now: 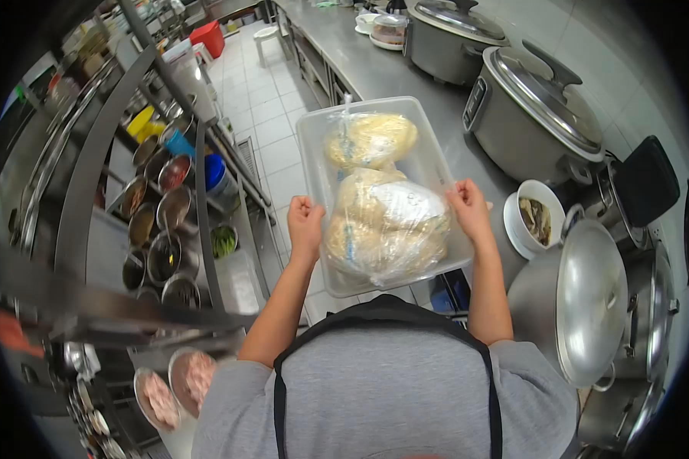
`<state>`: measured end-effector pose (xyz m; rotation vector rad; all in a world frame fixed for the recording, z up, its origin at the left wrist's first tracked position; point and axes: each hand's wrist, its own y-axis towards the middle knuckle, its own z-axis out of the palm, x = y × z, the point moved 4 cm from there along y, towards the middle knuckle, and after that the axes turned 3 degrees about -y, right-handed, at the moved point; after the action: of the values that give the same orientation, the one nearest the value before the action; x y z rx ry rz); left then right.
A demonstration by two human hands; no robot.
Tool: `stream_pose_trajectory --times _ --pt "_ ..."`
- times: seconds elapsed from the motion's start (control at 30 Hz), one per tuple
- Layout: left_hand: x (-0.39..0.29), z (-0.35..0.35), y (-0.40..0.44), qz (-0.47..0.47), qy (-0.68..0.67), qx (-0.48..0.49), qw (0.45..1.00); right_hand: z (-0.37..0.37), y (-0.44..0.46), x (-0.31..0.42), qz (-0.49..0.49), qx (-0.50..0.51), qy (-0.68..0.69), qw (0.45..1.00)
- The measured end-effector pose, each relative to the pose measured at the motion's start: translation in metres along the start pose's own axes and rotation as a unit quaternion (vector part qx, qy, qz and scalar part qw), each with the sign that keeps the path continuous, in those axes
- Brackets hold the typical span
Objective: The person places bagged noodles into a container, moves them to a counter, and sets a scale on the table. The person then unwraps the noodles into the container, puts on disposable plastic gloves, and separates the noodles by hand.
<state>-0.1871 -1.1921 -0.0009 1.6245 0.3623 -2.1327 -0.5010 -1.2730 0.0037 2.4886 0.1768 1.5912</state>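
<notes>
Centrally, a translucent plastic container [429,157] is positioned in front of the wearer's torso, between both hands and beside the table [352,63]. Its right part overlaps the table in view; whether it rests there cannot be determined. Inside the container lie clear plastic bags of pale yellow contents: an upper bag [371,140] toward the far end, and a larger lower mass [390,218] filling the near end. The left hand [305,226] is curled closed at the left rim. The right hand [469,208] pinches the right rim, fingers bent over the edge.

To the right of the container, a white bowl [550,196] holds dark food. Next to the bowl is a large metal pot [527,306] with a tilted lid [593,298]. Two lidded cookers, one near [505,134] and one far [445,61], stand along the wall side. On the left, a rack carries metal bowls [174,206]. Beyond, a red bin [207,38] and a white stool [268,34] stand on the tiled floor [256,88].
</notes>
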Motion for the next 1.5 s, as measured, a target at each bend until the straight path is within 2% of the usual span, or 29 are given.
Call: stream_pose_trajectory --times 0.1,0.17,0.23,0.3,0.33,0.37,0.43,0.5,0.6,0.67,0.73,0.77,0.8,0.87,0.93,1.03,1.17,1.23,1.27,1.33,1.5 --pt "0.024 0.027 0.075 -0.025 0.018 0.067 0.997 -0.008 0.058 -0.004 0.026 -0.013 -0.046 0.998" --pt "0.036 0.055 0.115 -0.075 0.073 0.115 0.988 -0.007 0.099 -0.021 0.016 -0.022 -0.069 0.997" --pt "0.072 0.074 0.157 -0.055 0.073 0.108 0.990 0.001 0.142 -0.060 0.045 -0.009 -0.084 0.995" --pt "0.091 0.090 0.201 -0.086 0.153 0.110 0.978 0.017 0.188 -0.080 0.061 -0.019 -0.063 0.996" --pt "0.097 0.095 0.222 -0.076 0.146 0.147 0.975 0.023 0.205 -0.092 0.092 -0.019 -0.050 0.994" --pt "0.102 0.096 0.245 -0.074 0.147 0.146 0.976 0.028 0.228 -0.099 0.090 -0.019 -0.048 0.995" --pt "0.089 0.107 0.281 -0.144 0.137 0.230 0.953 0.043 0.278 -0.098 0.089 -0.012 -0.052 0.995" --pt "0.082 0.105 0.310 -0.139 0.136 0.212 0.958 0.065 0.326 -0.115 0.072 -0.002 -0.055 0.996" --pt "0.095 0.067 0.355 -0.147 0.135 0.176 0.964 0.100 0.394 -0.114 0.047 0.006 -0.087 0.995" --pt "0.130 0.014 0.383 -0.172 0.125 0.100 0.972 0.131 0.431 -0.109 0.037 -0.005 -0.118 0.992" --pt "0.177 -0.055 0.399 -0.211 0.180 0.048 0.959 0.162 0.463 -0.102 0.039 -0.009 -0.118 0.992" --pt "0.200 -0.090 0.405 -0.222 0.232 0.040 0.946 0.175 0.481 -0.100 0.039 -0.013 -0.126 0.991" --pt "0.219 -0.120 0.412 -0.215 0.278 0.072 0.933 0.188 0.500 -0.099 0.039 -0.018 -0.124 0.991" --pt "0.220 -0.153 0.413 -0.324 0.278 0.055 0.903 0.223 0.536 -0.096 0.053 -0.003 -0.107 0.993" --pt "0.238 -0.189 0.425 -0.362 0.216 0.064 0.905 0.254 0.572 -0.097 0.050 -0.004 -0.113 0.992" --pt "0.217 -0.186 0.466 -0.368 0.253 0.089 0.890 0.300 0.638 -0.101 0.054 0.000 -0.130 0.990" --pt "0.215 -0.166 0.565 -0.351 0.265 0.125 0.889 0.348 0.709 -0.092 0.071 -0.018 -0.180 0.981" --pt "0.218 -0.158 0.622 -0.279 0.319 0.147 0.894 0.372 0.747 -0.095 0.055 -0.041 -0.200 0.977" --pt "0.217 -0.152 0.646 -0.280 0.321 0.147 0.893 0.385 0.767 -0.098 0.038 -0.066 -0.219 0.973" --pt "0.192 -0.125 0.688 -0.286 0.234 0.120 0.922 0.409 0.804 -0.097 0.047 -0.070 -0.231 0.969" --pt "0.213 -0.127 0.758 -0.301 0.210 0.143 0.919 0.455 0.893 -0.098 0.052 -0.105 -0.248 0.961"
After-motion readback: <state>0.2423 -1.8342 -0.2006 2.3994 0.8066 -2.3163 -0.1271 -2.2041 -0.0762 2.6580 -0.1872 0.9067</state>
